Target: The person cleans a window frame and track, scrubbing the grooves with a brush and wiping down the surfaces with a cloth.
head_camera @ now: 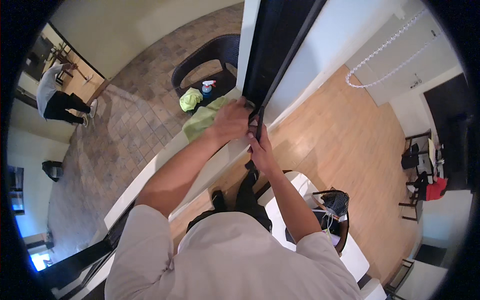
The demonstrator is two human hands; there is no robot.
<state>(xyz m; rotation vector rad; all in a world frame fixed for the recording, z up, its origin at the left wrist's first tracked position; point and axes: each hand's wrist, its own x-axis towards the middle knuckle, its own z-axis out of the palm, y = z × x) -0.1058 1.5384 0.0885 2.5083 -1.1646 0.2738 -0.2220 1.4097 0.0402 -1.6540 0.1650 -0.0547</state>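
My left hand [234,118] is at the foot of a dark upright frame [272,33], fingers bent and slightly blurred. Whether it grips anything is hidden. Beside and partly under it, a light green cloth [200,120] drapes over a cream ledge [219,161]. Lower and to the right, my right hand [262,150] is closed around the lower end of a narrow dark strip [260,125], its thumb on the near side. The strip runs along the frame's right edge; I cannot tell whether it is loose from the frame.
Beyond the ledge, a dark woven chair [204,48] holds a spray bottle [206,90] and a crumpled yellow-green cloth [191,99]. At my right stands a white table [354,258] with a basket [337,202]. A bead strand [378,48] hangs upper right. Two people [60,93] [435,189] are farther off.
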